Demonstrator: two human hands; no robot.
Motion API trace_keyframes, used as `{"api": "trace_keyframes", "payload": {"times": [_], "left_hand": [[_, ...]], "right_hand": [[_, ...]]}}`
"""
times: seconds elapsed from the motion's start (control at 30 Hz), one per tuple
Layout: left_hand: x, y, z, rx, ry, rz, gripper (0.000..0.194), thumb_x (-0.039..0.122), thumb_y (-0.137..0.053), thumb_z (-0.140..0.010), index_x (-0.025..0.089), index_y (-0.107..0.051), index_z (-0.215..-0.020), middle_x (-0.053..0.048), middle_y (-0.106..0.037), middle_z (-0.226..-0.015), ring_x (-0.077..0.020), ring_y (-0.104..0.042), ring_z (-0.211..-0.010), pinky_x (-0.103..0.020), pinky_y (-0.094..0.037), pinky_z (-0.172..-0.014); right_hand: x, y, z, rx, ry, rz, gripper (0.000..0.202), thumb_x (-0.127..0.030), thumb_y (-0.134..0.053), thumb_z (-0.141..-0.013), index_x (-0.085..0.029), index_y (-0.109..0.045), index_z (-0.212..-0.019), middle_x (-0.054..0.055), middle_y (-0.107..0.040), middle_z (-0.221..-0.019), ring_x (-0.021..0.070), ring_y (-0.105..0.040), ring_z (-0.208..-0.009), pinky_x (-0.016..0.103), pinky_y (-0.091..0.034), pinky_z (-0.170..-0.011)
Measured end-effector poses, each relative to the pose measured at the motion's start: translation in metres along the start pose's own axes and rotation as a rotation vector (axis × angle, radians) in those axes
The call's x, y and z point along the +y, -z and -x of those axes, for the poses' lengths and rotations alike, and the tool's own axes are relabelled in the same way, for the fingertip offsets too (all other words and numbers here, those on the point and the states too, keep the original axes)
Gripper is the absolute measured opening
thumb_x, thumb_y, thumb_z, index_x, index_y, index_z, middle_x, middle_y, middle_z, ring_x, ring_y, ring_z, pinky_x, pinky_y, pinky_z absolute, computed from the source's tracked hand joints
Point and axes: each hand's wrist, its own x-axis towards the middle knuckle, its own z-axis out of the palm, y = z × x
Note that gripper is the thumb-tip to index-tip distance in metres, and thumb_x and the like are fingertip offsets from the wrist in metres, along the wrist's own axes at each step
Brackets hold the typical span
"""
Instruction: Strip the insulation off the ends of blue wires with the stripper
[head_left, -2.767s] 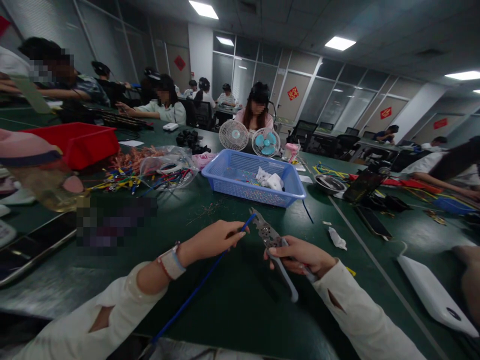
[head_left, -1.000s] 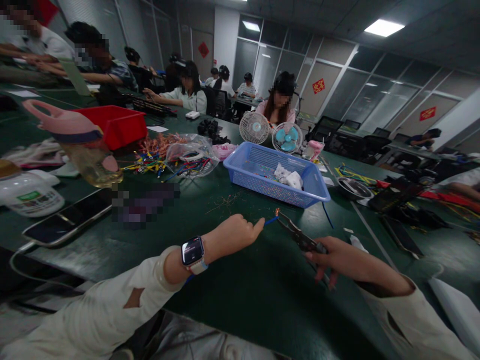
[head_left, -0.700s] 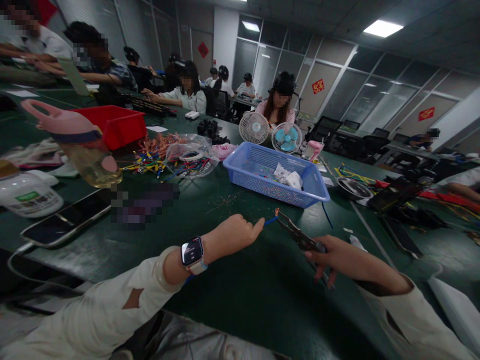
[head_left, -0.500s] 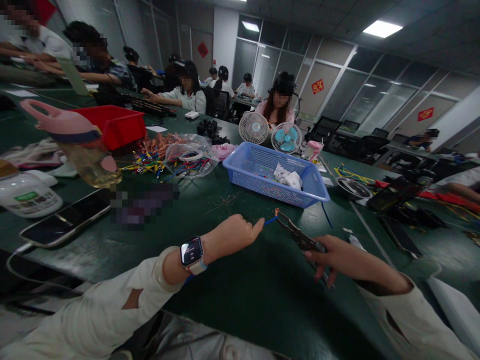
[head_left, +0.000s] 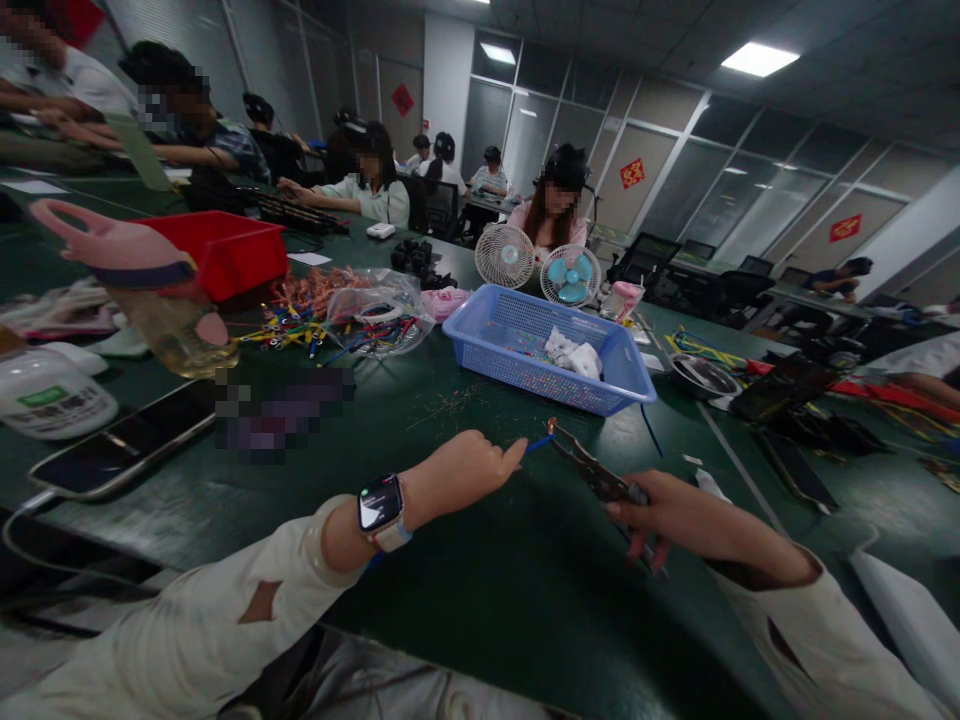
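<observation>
My left hand point(head_left: 466, 472) is closed, pinching a blue wire point(head_left: 538, 442) with a bare copper end that points away to the right. Part of the same blue colour shows below my wrist, by the watch point(head_left: 381, 508). My right hand point(head_left: 675, 515) is wrapped round the handles of metal pliers point(head_left: 589, 466), whose tip meets the copper end of the wire. Whether the jaws are pressed on the copper is too small to tell. Loose thin strands point(head_left: 450, 403) lie on the green table point(head_left: 480, 580) beyond my left hand.
A blue basket point(head_left: 517, 375) with white crumpled stuff stands ahead. To the left are a bundle of coloured wires point(head_left: 311, 310), a clear bag point(head_left: 382, 310), a red bin point(head_left: 247, 255), a drink bottle point(head_left: 150, 290) and a phone point(head_left: 127, 440). A co-worker sits behind two small fans point(head_left: 506, 256).
The view has shifted very slightly. Both hands, the wire and the pliers keep nearly the same positions and grips.
</observation>
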Motion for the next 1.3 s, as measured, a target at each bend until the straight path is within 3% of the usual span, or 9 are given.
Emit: {"api": "trace_keyframes", "payload": {"times": [0.77,1.07,1.3], "left_hand": [[0.002,0.002,-0.002,-0.029,0.016,0.069,0.025,0.024,-0.041,-0.100,0.010,-0.051,-0.118,-0.004,-0.065,-0.061,-0.0218,-0.066,-0.055,-0.027,-0.043,-0.048],[-0.005,0.006,-0.005,-0.123,0.193,0.549,0.030,0.033,-0.036,-0.101,0.020,-0.056,-0.119,-0.003,-0.071,-0.084,-0.0188,-0.068,-0.071,-0.024,-0.043,-0.057],[-0.006,0.017,-0.006,-0.145,0.222,0.912,0.031,0.031,-0.041,-0.099,0.018,-0.061,-0.118,0.004,-0.059,-0.062,-0.0113,-0.056,-0.054,-0.019,-0.036,-0.053]], "right_hand": [[0.000,0.001,0.006,-0.019,0.004,0.034,0.044,-0.056,-0.060,-0.078,-0.015,-0.052,-0.091,0.003,-0.060,-0.070,0.0200,-0.067,-0.065,0.027,-0.056,-0.049],[0.005,0.006,0.008,-0.042,0.004,-0.019,0.041,-0.053,-0.061,-0.078,-0.015,-0.050,-0.090,0.002,-0.059,-0.071,0.0200,-0.068,-0.071,0.025,-0.056,-0.049],[0.004,0.009,0.013,-0.033,0.010,0.028,0.037,-0.050,-0.059,-0.080,-0.015,-0.051,-0.089,0.004,-0.061,-0.072,0.0198,-0.068,-0.069,0.025,-0.056,-0.049]]}}
